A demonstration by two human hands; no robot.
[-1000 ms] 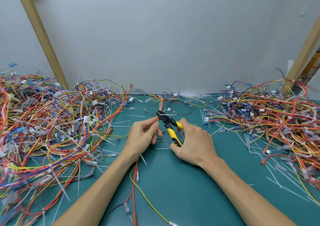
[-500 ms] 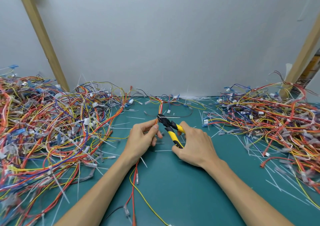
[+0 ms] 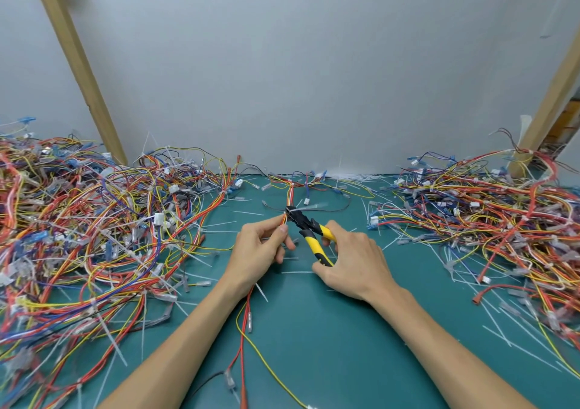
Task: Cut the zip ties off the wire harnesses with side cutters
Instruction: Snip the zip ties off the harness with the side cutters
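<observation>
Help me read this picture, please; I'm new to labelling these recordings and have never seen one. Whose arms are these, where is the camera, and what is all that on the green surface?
No machine here: these are a person's two bare arms, filmed by a wide-angle camera worn on their head, looking forward and down. The left hand pinches a thin wire harness between its fingers. The right hand grips yellow-handled side cutters, whose black tip sits at the harness just beyond the left fingertips, where a white zip tie sticks out. On the green mat lie two big tangles of coloured wires, a left pile and a right pile, plus scattered white zip-tie offcuts.
</observation>
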